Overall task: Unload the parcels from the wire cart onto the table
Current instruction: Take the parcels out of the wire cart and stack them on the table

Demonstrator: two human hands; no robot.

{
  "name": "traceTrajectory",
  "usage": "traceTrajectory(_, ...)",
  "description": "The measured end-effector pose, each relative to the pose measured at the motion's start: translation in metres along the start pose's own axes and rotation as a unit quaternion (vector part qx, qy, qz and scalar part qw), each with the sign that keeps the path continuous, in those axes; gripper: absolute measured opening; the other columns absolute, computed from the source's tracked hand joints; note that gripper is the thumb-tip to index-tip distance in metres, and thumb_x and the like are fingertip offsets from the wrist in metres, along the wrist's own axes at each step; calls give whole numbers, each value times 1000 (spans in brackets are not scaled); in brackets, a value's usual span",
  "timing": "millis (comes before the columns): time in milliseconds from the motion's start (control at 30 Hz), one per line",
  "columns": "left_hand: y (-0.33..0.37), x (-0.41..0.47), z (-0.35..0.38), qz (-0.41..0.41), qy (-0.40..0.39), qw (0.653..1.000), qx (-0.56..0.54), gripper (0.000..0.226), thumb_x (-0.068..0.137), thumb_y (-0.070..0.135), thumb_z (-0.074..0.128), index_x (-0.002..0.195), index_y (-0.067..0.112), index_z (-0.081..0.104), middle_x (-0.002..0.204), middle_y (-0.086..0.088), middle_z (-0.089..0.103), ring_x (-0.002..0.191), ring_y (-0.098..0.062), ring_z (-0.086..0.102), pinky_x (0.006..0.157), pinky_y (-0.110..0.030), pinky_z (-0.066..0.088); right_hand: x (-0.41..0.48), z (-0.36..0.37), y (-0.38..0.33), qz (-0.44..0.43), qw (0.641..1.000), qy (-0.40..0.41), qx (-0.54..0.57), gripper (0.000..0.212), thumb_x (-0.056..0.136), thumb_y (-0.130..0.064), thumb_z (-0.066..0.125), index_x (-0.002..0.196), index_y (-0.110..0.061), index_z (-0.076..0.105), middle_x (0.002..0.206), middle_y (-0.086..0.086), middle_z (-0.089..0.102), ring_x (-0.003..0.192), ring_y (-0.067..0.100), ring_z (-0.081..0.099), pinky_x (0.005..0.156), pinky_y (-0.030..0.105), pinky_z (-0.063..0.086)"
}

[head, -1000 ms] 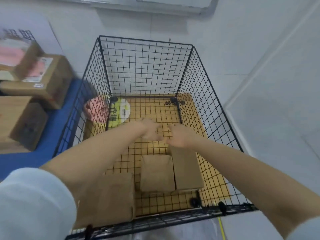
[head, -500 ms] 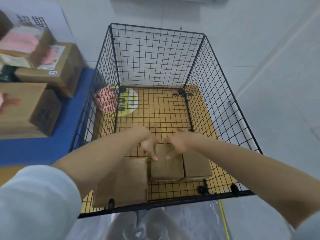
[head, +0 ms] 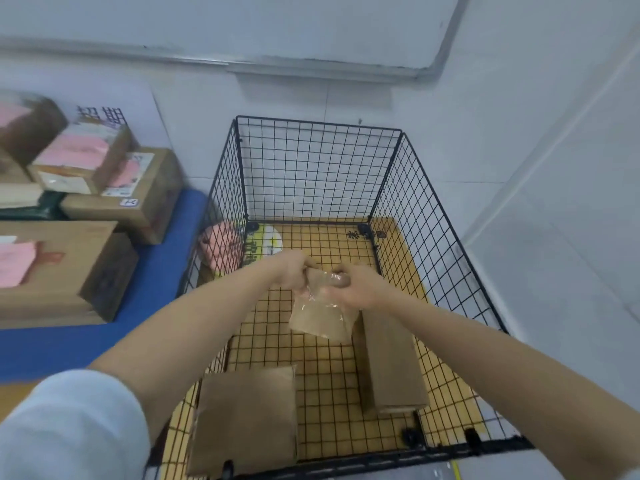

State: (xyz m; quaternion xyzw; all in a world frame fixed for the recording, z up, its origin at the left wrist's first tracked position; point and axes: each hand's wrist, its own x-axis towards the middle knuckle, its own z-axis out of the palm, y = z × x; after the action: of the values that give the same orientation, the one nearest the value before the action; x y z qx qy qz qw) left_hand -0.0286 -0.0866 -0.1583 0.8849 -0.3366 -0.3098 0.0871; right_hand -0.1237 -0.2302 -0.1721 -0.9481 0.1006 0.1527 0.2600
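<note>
Both hands grasp one small brown parcel (head: 322, 320) by its top edge, left hand (head: 294, 271) and right hand (head: 356, 287) pinching it. It hangs above the wire cart (head: 311, 168) floor and is perhaps film-wrapped. A flat parcel (head: 246, 417) and a long parcel (head: 391, 362) lie below. Stacked boxes (head: 62, 268) sit on the blue table (head: 156, 271) to the left.

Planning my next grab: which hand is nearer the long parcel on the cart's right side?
Right. The right hand is by the long parcel, at its far end; the left hand is further left, beyond the small parcel.
</note>
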Motion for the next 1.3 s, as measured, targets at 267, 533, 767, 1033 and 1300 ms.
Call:
traceTrajectory(267,-6,-4,-27,0,156,986,-61,72,75,6,75,139,20,45,139,-4,50,128,-25,45,104,-32,40,15,-28,-26,117,972,51,196,84,88,-66,41,146,-8,22,139,16,44,111,34,57,76,41,58)
traceTrajectory(533,-12,-3,-26,-33,110,956,-271,117,66,51,79,153,23,6,144,-12,41,122,-28,51,93,-38,51,24,-27,-28,120,964,53,231,113,73,-18,80,151,-20,-1,150,15,22,131,33,38,101,44,44)
traceTrajectory(767,-10,-4,-23,-42,149,962,-226,78,73,38,79,135,12,40,126,-4,48,109,-18,49,95,-32,46,23,-23,-25,93,983,77,137,85,77,-21,77,144,-11,25,144,14,17,123,29,42,90,27,47)
traceTrajectory(1033,-5,-3,-20,-84,157,933,-313,30,97,27,50,118,11,36,124,-10,52,98,-21,55,74,-37,58,28,-17,-20,62,972,136,183,44,87,-27,67,118,-12,40,130,8,38,105,15,40,57,11,36)
traceTrajectory(1300,-3,1,-19,-92,186,924,-321,57,93,2,49,145,9,27,143,-12,43,129,-28,43,100,-37,45,26,-17,-22,41,974,139,174,85,70,-25,81,136,-12,28,123,5,29,109,13,34,88,20,36)
